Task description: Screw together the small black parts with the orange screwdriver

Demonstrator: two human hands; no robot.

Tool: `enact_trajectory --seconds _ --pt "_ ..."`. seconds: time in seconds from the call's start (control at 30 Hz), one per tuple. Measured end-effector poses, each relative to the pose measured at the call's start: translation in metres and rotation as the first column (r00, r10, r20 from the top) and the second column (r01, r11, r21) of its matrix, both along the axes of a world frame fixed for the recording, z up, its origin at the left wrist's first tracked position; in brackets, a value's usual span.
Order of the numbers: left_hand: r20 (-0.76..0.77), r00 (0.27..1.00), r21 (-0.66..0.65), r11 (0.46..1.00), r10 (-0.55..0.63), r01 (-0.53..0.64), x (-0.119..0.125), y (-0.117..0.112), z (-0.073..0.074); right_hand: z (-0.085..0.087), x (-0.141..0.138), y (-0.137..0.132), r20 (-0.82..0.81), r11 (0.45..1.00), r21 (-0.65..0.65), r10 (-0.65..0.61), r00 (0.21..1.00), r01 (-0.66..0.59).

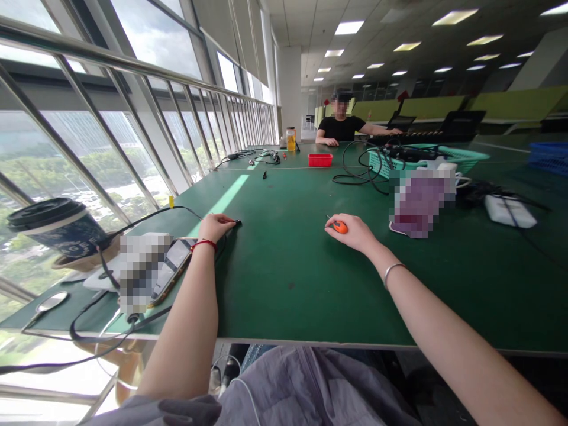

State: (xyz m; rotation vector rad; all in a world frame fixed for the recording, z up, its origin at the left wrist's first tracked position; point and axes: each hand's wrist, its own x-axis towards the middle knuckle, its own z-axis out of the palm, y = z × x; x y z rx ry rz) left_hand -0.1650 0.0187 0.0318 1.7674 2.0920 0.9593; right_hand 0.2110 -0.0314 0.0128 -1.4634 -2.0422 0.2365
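My left hand (216, 226) rests on the green table (288, 272), fingers curled around the end of a black cable (237, 222) whose tip pokes out past my fingertips. A red string circles that wrist. My right hand (352, 232) lies further right, closed over a small orange tool (340, 226), only part of which shows. A silver bangle sits on that wrist.
A phone (173, 266) and cables lie by my left wrist, a lidded paper cup (57, 228) at far left. Ahead are a red tray (320, 160), a teal basket (386, 163), tangled cables and a white power strip (510, 211). A person sits at the far end.
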Motion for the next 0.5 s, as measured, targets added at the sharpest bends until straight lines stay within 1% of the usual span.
enact_trajectory --seconds 0.13,0.2,0.23,0.27,0.33,0.4,0.5 --pt "0.034 0.999 -0.030 0.999 -0.013 0.014 0.000 0.004 0.000 0.001 -0.002 -0.001 0.014 1.000 0.003 -0.014 1.000 0.014" --pt "0.034 0.998 -0.056 0.997 -0.051 0.053 0.007 0.005 0.002 0.002 -0.004 -0.001 0.021 1.000 0.012 -0.016 1.000 0.016" --pt "0.035 0.995 -0.072 0.993 -0.088 0.090 0.014 0.005 0.002 0.002 -0.005 -0.001 0.022 1.000 0.016 -0.017 1.000 0.017" --pt "0.035 0.990 -0.087 0.987 -0.135 0.137 0.024 0.005 0.003 0.003 -0.007 -0.002 0.020 1.000 0.021 -0.021 1.000 0.021" --pt "0.010 0.966 -0.101 0.961 -0.258 0.258 0.051 0.003 0.002 0.005 -0.011 -0.003 0.005 0.999 0.029 -0.039 0.999 0.039" --pt "-0.009 0.914 -0.110 0.909 -0.406 0.403 0.084 0.000 0.000 0.008 -0.015 -0.006 -0.024 0.997 0.038 -0.059 0.998 0.060" --pt "-0.042 0.812 -0.058 0.813 -0.582 0.579 0.134 -0.009 -0.008 0.013 -0.021 -0.010 -0.093 0.991 0.074 -0.104 0.990 0.111"
